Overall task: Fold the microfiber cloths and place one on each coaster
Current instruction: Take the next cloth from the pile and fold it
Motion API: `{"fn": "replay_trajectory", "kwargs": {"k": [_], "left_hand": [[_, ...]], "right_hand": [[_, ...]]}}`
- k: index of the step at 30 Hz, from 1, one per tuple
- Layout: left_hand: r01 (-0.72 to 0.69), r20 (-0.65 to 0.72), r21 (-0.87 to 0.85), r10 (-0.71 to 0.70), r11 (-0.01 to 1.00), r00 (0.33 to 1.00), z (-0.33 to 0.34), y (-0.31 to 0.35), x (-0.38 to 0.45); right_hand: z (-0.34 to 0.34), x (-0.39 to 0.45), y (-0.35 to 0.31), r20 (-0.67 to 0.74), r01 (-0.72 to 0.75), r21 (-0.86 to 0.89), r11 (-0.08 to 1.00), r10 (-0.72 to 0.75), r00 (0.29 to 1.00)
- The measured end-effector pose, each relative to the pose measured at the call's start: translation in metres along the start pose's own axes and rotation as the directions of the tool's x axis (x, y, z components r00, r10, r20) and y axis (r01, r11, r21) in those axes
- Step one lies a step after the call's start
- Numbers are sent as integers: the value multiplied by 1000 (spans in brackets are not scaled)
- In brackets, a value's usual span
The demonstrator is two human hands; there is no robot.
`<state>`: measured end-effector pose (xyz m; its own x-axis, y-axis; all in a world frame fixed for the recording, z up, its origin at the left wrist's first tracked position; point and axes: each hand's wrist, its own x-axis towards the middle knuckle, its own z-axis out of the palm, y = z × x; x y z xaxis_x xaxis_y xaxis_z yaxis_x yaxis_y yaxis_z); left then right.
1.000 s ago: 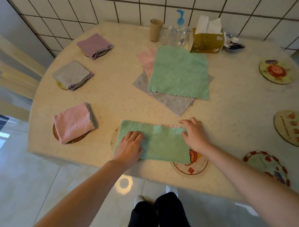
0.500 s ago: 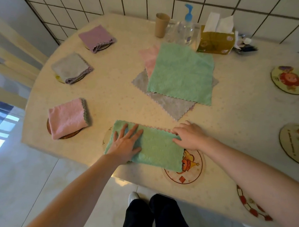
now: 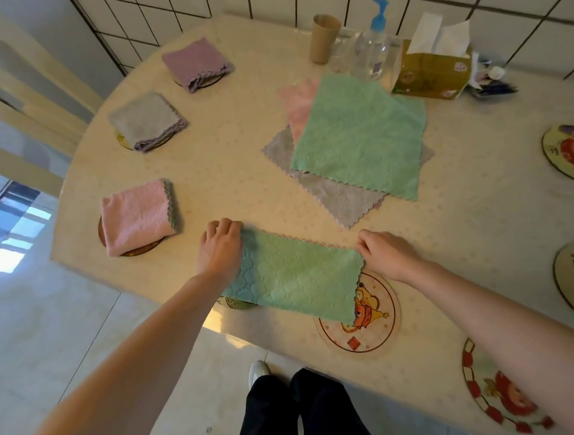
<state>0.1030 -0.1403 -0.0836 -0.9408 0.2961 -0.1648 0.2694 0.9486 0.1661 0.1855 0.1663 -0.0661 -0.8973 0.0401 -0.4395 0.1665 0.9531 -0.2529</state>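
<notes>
Cream table point(image 3: 215, 168) against tiled wall point(image 3: 288, 0)

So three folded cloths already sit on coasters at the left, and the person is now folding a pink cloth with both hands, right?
Not quite. The head view shows the cloth under both hands is green, not pink. The left hand and right hand grip its far corners. Three folded cloths do sit on coasters at the left.

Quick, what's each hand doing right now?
Left hand: grips the left end of the half-folded green microfiber cloth.
Right hand: pinches its right end.
</notes>
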Motion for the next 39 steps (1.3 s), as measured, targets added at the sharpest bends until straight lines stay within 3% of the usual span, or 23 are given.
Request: {"fn": "replay_trajectory", "kwargs": {"k": [7, 13, 18, 21, 24, 26, 29, 32, 39], "left_hand": [[68, -17, 3, -68, 998, 998, -4, -12, 17], [62, -74, -128, -72, 990, 995, -2, -10, 22], [135, -141, -200, -165, 970, 976, 1, -10, 20], [166, -181, -150, -192, 975, 965, 0, -5, 6], [-47, -199, -105, 25, 993, 980, 5, 12, -31], [-264, -113, -114, 251, 958, 961, 13, 28, -65], [-476, 75, -31, 477, 879, 876, 32, 44, -112], [-430, 157, 38, 420, 902, 894, 47, 47, -131], [-363, 221, 79, 339, 928, 914, 51, 43, -127]], "right_hand": [[2, -2, 5, -8, 22, -31, 999, -23, 1000], [8, -1, 10, -33, 44, -13, 999, -44, 998], [10, 0, 11, -60, 27, -98, 995, -33, 998], [8, -2, 5, -139, 12, -164, 986, -35, 990], [12, -16, -8, -316, 120, -227, 966, -190, 930], [22, -37, -21, -274, 355, -239, 904, -413, 868], [44, -69, -31, -107, 611, -403, 681, -699, 707], [64, -75, -28, -7, 630, -461, 625, -712, 702], [67, -71, -19, 35, 675, -522, 522, -777, 628]]}}
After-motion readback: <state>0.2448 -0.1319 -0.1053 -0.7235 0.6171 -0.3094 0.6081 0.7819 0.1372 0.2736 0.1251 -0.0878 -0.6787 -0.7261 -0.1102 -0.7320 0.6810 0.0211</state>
